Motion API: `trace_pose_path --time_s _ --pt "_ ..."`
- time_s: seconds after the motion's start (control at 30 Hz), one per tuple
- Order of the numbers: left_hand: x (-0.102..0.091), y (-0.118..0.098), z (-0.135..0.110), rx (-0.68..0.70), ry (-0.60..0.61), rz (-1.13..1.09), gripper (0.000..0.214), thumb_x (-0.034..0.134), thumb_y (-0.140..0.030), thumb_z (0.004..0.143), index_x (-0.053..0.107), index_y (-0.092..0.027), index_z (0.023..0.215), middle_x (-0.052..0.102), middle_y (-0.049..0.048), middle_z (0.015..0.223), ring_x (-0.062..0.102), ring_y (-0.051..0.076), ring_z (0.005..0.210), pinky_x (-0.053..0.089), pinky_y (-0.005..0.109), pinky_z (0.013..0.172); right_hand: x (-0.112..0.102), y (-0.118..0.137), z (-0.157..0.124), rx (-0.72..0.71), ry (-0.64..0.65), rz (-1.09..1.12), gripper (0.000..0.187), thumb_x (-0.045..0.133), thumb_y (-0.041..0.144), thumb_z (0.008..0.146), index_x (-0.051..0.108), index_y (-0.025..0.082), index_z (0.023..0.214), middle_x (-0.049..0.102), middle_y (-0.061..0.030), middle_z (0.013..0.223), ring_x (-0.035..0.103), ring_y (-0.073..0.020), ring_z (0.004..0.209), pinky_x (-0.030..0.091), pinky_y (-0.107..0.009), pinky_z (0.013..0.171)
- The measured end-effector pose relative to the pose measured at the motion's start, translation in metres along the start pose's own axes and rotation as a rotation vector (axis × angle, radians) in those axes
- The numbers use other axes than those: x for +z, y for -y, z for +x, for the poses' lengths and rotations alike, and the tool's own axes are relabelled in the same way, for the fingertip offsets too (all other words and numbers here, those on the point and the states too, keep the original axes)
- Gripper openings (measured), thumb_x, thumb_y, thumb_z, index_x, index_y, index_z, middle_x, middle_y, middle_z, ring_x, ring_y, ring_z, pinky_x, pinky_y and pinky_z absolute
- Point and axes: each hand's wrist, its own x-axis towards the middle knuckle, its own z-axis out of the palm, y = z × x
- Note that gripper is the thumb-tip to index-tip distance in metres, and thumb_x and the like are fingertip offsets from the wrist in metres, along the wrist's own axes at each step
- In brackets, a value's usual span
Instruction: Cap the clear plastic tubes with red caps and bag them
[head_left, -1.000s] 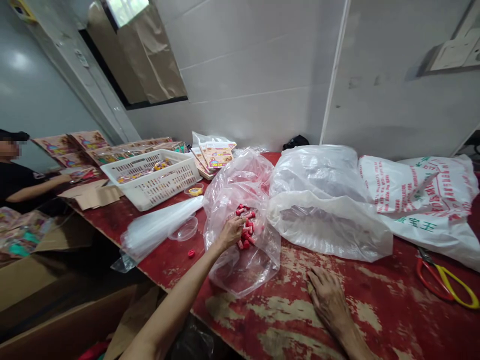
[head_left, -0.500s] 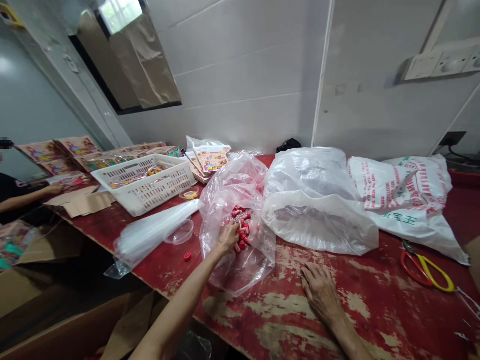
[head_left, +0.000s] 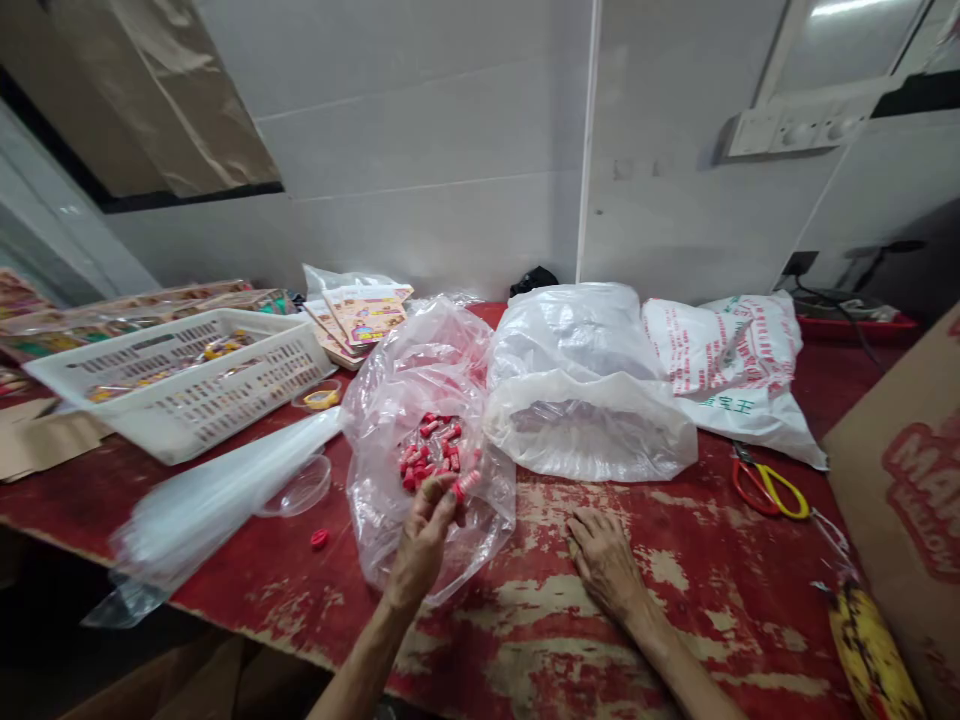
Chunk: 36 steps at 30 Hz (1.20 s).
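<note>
My left hand (head_left: pixel 424 530) is inside the mouth of a clear plastic bag (head_left: pixel 420 350), its fingers pinching a small red-and-clear tube (head_left: pixel 466 485). Just beyond it, a heap of similar red tubes (head_left: pixel 427 450) lies in the bag. My right hand (head_left: pixel 604 560) rests flat and holds nothing on the worn red-painted table (head_left: pixel 720 600). Red-and-yellow-handled scissors (head_left: pixel 765 490) lie beyond that hand, out of its reach by a short gap. One loose red cap (head_left: pixel 320 538) sits on the table left of the bag.
A white plastic basket (head_left: pixel 202 385) of packaged goods stands at the left, near a bundle of clear sleeves (head_left: pixel 225 510) and a clear lid (head_left: pixel 304 487). Stuffed plastic bags (head_left: pixel 577 340) and a printed white sack (head_left: pixel 720 345) lie behind. A cardboard box (head_left: pixel 900 500) rises at the right.
My view has swung left of the table's contents, and the co-worker has left the frame. My left hand has risen from the heap with a tube pinched in its fingers. My right hand stays flat.
</note>
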Motion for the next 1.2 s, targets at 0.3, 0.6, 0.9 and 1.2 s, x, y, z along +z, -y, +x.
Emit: trace_pose_path --time_s 0.3,0.6,0.9,1.2 --pt "0.028 0.042 -0.019 -0.158 0.001 -0.113 0.031 0.076 -0.040 0.062 0.065 -0.020 0.084 0.062 0.0015 0.078 0.054 0.012 0.064 0.042 0.023 0.056 -0.012 -0.022 0.037 -0.021 0.133 0.064 0.026 0.042 0.013 0.087 0.064 0.019 0.100 0.069 -0.0065 0.097 0.061 -0.0185 0.091 0.046 -0.031 0.083" --pt "0.016 0.068 -0.015 -0.247 0.019 -0.346 0.033 0.071 -0.042 0.069 0.061 -0.017 0.088 0.060 -0.0013 0.068 0.050 0.009 0.054 0.039 0.022 0.055 0.023 -0.032 0.172 0.097 0.204 -0.055 0.027 0.041 0.014 0.090 0.060 0.013 0.109 0.062 -0.0128 0.109 0.055 -0.0210 0.102 0.043 -0.030 0.085" --pt "0.016 0.068 -0.015 -0.231 0.034 -0.295 0.030 0.071 -0.037 0.069 0.061 -0.019 0.091 0.059 -0.0019 0.077 0.052 0.008 0.055 0.042 0.023 0.056 0.050 -0.038 0.206 0.267 0.317 -0.039 0.025 0.050 0.024 0.092 0.057 0.013 0.112 0.059 -0.0115 0.110 0.059 -0.0205 0.093 0.047 -0.037 0.079" --pt "0.017 0.065 -0.013 -0.268 0.015 -0.311 0.032 0.072 -0.041 0.068 0.060 -0.017 0.085 0.061 -0.0018 0.069 0.051 0.008 0.053 0.042 0.022 0.056 0.006 -0.031 0.158 0.338 0.305 0.401 0.027 0.052 0.036 0.083 0.062 0.016 0.098 0.065 -0.0083 0.095 0.060 -0.0220 0.088 0.044 -0.032 0.075"
